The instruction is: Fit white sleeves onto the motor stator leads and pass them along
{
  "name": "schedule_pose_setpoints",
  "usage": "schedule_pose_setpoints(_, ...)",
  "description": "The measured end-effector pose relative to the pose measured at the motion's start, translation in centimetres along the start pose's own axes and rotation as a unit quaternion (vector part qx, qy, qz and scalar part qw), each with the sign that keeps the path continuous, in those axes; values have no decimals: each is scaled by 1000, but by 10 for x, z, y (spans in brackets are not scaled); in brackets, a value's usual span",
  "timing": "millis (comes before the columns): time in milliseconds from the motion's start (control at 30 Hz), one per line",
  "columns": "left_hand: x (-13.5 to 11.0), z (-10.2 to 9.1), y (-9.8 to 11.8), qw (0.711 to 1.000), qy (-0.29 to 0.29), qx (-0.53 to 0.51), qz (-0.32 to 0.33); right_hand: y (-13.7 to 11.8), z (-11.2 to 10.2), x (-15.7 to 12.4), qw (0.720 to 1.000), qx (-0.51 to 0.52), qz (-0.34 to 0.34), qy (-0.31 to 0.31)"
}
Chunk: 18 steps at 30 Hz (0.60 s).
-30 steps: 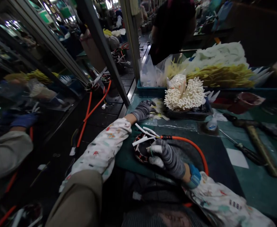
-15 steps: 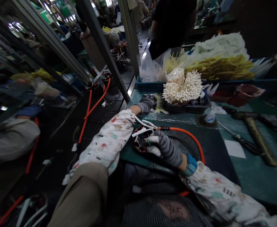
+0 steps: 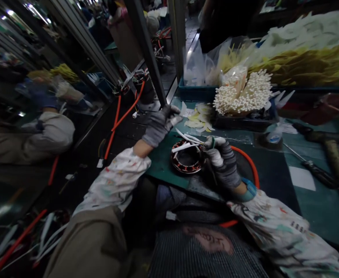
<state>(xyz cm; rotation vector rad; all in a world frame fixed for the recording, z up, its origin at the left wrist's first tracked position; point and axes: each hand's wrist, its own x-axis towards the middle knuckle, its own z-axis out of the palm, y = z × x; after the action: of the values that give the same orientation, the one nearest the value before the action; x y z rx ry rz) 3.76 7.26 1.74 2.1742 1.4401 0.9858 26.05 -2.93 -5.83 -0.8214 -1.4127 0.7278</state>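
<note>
A ring-shaped motor stator (image 3: 187, 161) with copper windings lies on the green bench mat (image 3: 262, 181). White sleeved leads (image 3: 188, 139) and an orange cable (image 3: 248, 162) come off it. My gloved right hand (image 3: 223, 162) is closed on the leads where they meet the orange cable, at the stator's right rim. My gloved left hand (image 3: 160, 123) hovers above the bench's left edge with fingers pinched on a small pale piece. Just beyond it lies a loose pile of pale slips (image 3: 198, 117).
A bundle of white sticks (image 3: 244, 94) stands in a dark tray behind the stator. A blue bin (image 3: 192, 92) holds yellow and white strips. A hammer (image 3: 331, 150), a screwdriver (image 3: 314, 170) and a small bottle (image 3: 273, 135) lie to the right. Another person stands behind; a co-worker's sleeve (image 3: 48, 133) is at left.
My left hand has come back from the pile of slips toward the stator, pinching a small piece. My right hand has shifted from the stator's top to its right rim.
</note>
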Motion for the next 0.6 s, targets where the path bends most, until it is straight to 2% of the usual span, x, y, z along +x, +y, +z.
schedule_pose_setpoints(67,-45,-3,19,998,4,-22,51,-3,-1,3,998,0,50,39)
schedule_pose_setpoints(133,-85,3,32,994,-20,24,107,-7,-3,5,995,-8,82,57)
schedule_pose_setpoints(233,-117,16,40,976,-72,133,155,-12,-6,6,994,-23,93,51)
schedule_pose_setpoints(367,-115,25,39,965,-145,158,149,-12,-8,4,994,-34,89,57)
schedule_pose_setpoints(500,-107,25,42,972,-147,138,119,-8,-10,2,994,-37,88,54)
schedule_pose_setpoints(600,-110,22,44,972,-130,144,131,-9,-9,2,995,-41,84,46)
